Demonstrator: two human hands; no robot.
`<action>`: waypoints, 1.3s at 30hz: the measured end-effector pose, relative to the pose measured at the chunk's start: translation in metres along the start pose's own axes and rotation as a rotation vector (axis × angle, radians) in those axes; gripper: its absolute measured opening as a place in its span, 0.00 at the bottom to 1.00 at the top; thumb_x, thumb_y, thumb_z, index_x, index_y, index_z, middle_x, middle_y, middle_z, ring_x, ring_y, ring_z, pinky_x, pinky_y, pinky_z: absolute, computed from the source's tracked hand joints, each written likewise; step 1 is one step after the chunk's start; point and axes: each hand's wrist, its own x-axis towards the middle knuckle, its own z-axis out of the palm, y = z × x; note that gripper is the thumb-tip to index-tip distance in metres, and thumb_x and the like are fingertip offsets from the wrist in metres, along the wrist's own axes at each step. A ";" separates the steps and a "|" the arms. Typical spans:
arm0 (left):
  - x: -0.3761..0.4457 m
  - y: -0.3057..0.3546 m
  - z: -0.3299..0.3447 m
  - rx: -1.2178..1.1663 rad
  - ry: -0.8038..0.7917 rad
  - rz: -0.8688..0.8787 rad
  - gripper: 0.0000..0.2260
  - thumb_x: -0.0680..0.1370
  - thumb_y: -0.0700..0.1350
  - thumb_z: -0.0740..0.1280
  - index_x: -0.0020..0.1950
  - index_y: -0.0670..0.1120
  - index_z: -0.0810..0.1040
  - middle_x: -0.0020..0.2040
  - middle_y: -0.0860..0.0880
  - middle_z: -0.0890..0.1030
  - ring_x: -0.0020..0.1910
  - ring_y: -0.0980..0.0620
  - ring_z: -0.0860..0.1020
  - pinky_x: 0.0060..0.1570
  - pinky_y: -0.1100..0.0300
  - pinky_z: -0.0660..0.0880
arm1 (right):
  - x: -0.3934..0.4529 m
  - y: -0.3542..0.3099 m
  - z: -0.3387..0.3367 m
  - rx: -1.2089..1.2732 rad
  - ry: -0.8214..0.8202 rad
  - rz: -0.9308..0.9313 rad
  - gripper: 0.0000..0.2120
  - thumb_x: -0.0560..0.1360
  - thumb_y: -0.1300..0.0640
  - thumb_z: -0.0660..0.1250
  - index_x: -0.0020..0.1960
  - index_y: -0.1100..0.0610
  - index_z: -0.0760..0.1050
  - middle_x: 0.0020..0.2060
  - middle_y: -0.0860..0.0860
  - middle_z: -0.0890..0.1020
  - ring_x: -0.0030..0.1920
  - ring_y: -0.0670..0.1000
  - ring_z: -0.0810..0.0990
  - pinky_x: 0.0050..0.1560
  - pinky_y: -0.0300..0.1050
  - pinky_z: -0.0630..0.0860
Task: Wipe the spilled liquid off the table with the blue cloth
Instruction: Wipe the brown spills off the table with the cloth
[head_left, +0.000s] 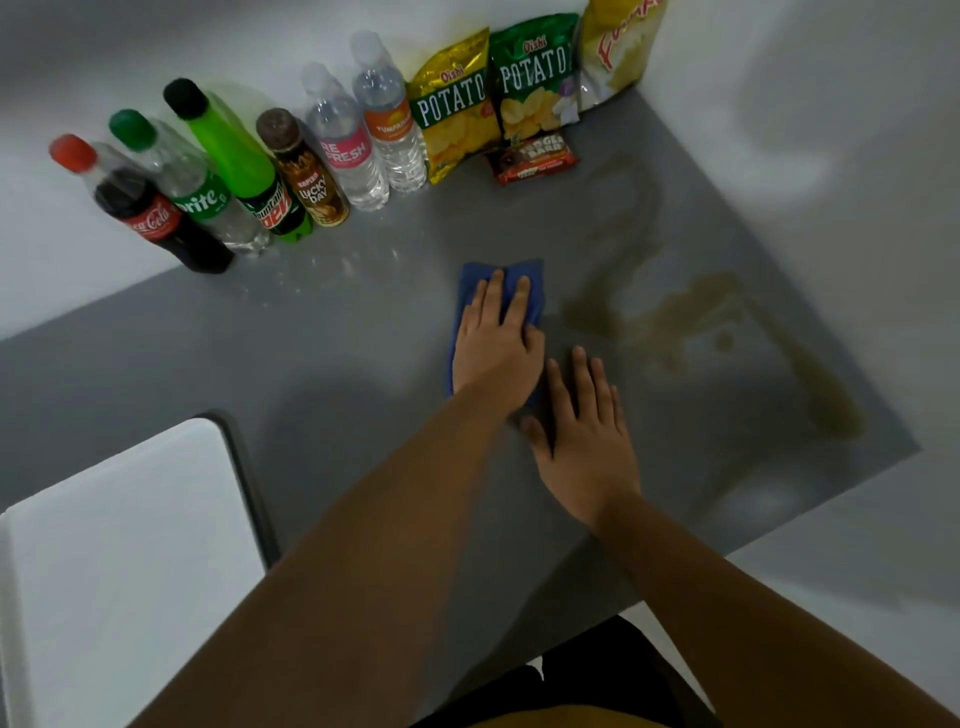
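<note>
The blue cloth lies flat on the grey table, near its middle. My left hand rests on the cloth with straight fingers and covers most of it. My right hand lies flat on the table just right of the cloth's near corner, fingers spread; it may touch the cloth's edge. Brownish spilled liquid spreads in streaks and puddles to the right of the cloth, from the back of the table down toward the right front corner.
Along the back wall stand several bottles: Coca-Cola, Sprite, Mountain Dew, a coffee drink and two water bottles. Chip bags and a snack bar stand further right. A white chair stands at the front left.
</note>
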 end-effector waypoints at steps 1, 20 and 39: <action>-0.003 -0.001 -0.004 -0.047 -0.003 0.008 0.27 0.84 0.54 0.55 0.83 0.53 0.55 0.83 0.47 0.53 0.82 0.47 0.49 0.80 0.51 0.48 | 0.001 0.001 -0.004 0.055 -0.020 -0.003 0.32 0.85 0.38 0.48 0.84 0.50 0.49 0.84 0.53 0.44 0.83 0.54 0.40 0.82 0.52 0.42; 0.016 -0.101 -0.026 0.100 0.305 -0.037 0.24 0.85 0.51 0.54 0.81 0.46 0.62 0.81 0.44 0.60 0.81 0.46 0.56 0.79 0.49 0.52 | 0.132 -0.088 0.002 0.047 0.130 0.001 0.29 0.85 0.44 0.48 0.84 0.50 0.50 0.84 0.54 0.46 0.83 0.54 0.43 0.81 0.54 0.41; 0.014 -0.097 -0.031 0.137 0.218 -0.081 0.26 0.85 0.55 0.48 0.83 0.49 0.55 0.83 0.47 0.54 0.82 0.48 0.50 0.80 0.53 0.46 | 0.091 -0.006 -0.009 -0.047 0.245 0.275 0.29 0.85 0.43 0.48 0.84 0.51 0.53 0.84 0.54 0.50 0.83 0.57 0.47 0.82 0.55 0.47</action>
